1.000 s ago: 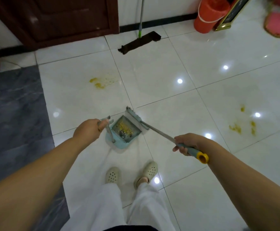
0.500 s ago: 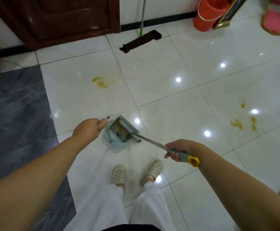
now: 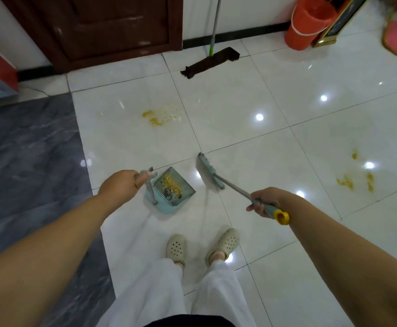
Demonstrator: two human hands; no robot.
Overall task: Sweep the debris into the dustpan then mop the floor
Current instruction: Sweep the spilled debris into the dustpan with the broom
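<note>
— Yellow debris (image 3: 172,184) already sits in the dustpan (image 3: 170,192) just beside your left hand (image 3: 121,185), which grips its upright handle to steady it.

— And your right hand (image 3: 267,201) wraps the broom (image 3: 210,171) handle, head lifted beyond the pan, presumably for another stroke; stains remain, mop (image 3: 210,59) far ahead.
</note>
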